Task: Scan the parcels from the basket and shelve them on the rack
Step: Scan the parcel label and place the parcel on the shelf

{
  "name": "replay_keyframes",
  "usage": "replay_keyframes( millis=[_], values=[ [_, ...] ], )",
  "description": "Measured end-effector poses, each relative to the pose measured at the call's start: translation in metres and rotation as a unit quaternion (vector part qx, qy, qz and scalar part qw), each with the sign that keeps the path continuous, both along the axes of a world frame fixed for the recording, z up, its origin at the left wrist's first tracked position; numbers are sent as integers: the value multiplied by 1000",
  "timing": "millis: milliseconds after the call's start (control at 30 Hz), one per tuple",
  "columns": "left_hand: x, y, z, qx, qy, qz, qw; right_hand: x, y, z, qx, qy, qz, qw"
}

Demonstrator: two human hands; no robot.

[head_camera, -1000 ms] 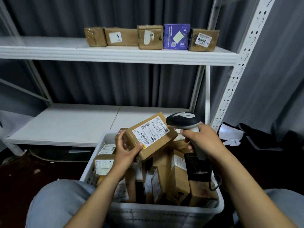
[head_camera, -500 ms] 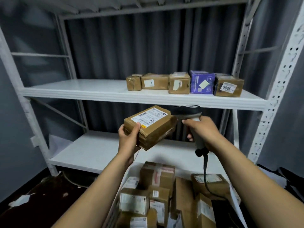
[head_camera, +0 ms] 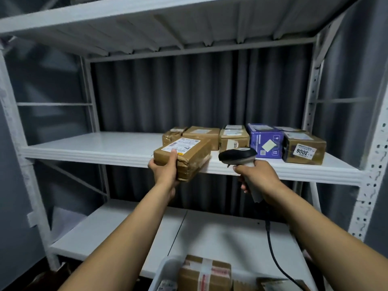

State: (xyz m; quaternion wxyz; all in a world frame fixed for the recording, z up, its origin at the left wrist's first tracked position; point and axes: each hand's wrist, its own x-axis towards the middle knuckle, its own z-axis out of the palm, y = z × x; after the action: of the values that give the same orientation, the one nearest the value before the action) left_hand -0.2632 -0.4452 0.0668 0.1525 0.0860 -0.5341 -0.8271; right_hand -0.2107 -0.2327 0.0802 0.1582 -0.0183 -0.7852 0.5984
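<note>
The left hand [head_camera: 165,171] grips a brown parcel [head_camera: 184,157] by its near corner, thumb on top beside the white label and fingers curled underneath — its far end sits over the front lip of the middle shelf [head_camera: 94,148], though whether it touches the shelf cannot be told. The right hand [head_camera: 258,179] is wrapped tight round the handle of a black scanner [head_camera: 237,156], head pointing left toward the parcel, its cable [head_camera: 273,253] trailing down. On the shelf behind stand a row of brown boxes [head_camera: 233,139], a blue box [head_camera: 264,141] and one box tagged 3006 [head_camera: 302,150]. Below, at the bottom edge, the white basket [head_camera: 161,267] holds more parcels [head_camera: 205,271] — just in front of the lower shelf [head_camera: 130,234].
</note>
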Motion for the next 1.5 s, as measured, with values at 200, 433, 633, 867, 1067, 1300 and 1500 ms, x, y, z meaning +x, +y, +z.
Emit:
replay_keyframes(
  millis=[200,433,633,867,1067,1300,1500],
  values=[
    [-31,14,-8,-106,-30,27,994,-25,16,2,19,7,-10,1000],
    [-30,26,-7,-219,-30,147,964,-42,26,2,16,1,-12,1000],
    [-28,35,-13,-392,21,205,896,-45,27,1,16,5,0,1000],
    [-42,29,-28,-692,150,102,699,-46,34,4,15,-3,5,1000],
    [-65,17,-23,-820,164,148,528,-49,40,5,14,-1,-7,1000],
    [-81,14,-7,-816,225,83,526,-52,45,8,17,-1,-13,1000],
    [-93,6,0,-827,255,66,496,-52,47,6,19,-5,-14,1000]
  ],
)
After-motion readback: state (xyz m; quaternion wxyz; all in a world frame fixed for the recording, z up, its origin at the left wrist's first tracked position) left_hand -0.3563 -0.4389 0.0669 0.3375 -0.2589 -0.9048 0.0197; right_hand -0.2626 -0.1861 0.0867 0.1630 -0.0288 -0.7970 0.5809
